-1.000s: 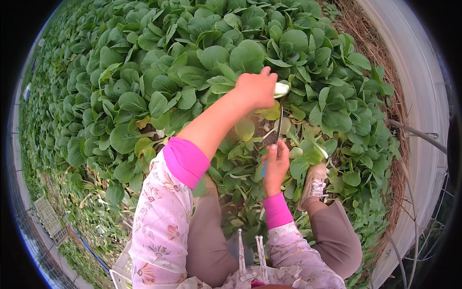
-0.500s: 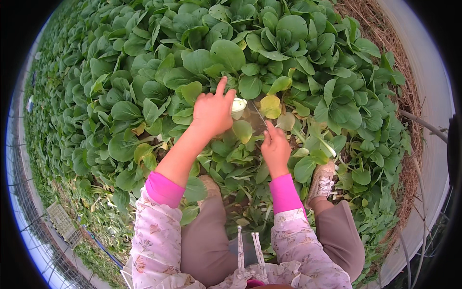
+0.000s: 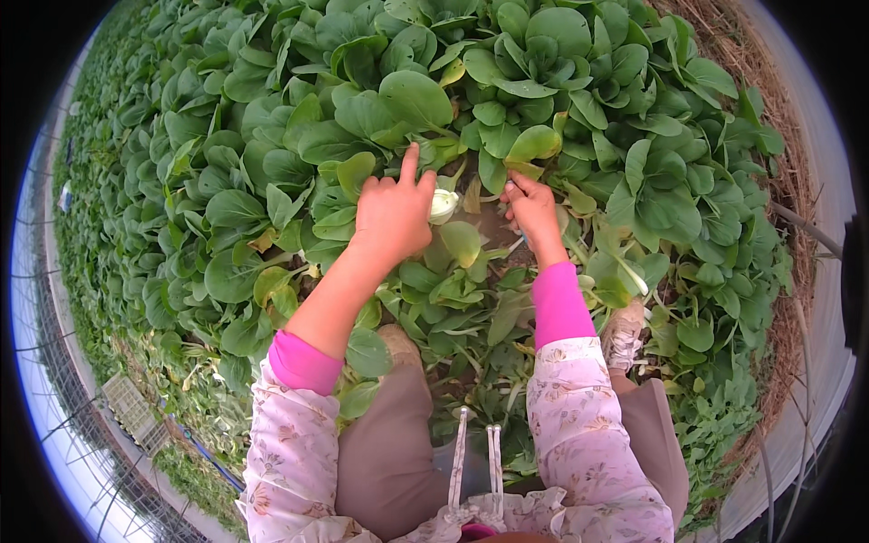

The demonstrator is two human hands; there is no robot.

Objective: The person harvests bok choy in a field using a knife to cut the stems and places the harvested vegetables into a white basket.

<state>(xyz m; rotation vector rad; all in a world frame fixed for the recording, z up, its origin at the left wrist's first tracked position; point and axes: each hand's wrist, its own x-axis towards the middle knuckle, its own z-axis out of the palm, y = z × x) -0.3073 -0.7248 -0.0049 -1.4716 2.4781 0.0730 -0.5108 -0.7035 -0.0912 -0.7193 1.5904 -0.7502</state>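
My left hand (image 3: 395,210) is closed round a head of bok choy (image 3: 443,206), its index finger stretched out among the leaves. The pale cut base of that head faces right; its leaves are mostly hidden by the hand and the plants. To the right, my right hand (image 3: 532,214) is closed, with thumb and fingers pinched together at a yellowing leaf (image 3: 534,144). A knife (image 3: 518,242) is in this hand, mostly hidden; only a small bluish-grey bit shows below the fingers. Bare brown soil (image 3: 493,226) lies between the two hands.
Dense bok choy plants (image 3: 244,163) spread ahead and to the left. Loose trimmed leaves (image 3: 462,299) lie between my shoes (image 3: 625,335). Dry straw (image 3: 769,118) and a pale sheet edge run along the right. A light crate (image 3: 134,412) stands at lower left.
My right hand has moved up and right, from beside the cut base to the yellowing leaf. The knife's blade, visible before, is now mostly hidden. My left hand has stayed nearly in place.
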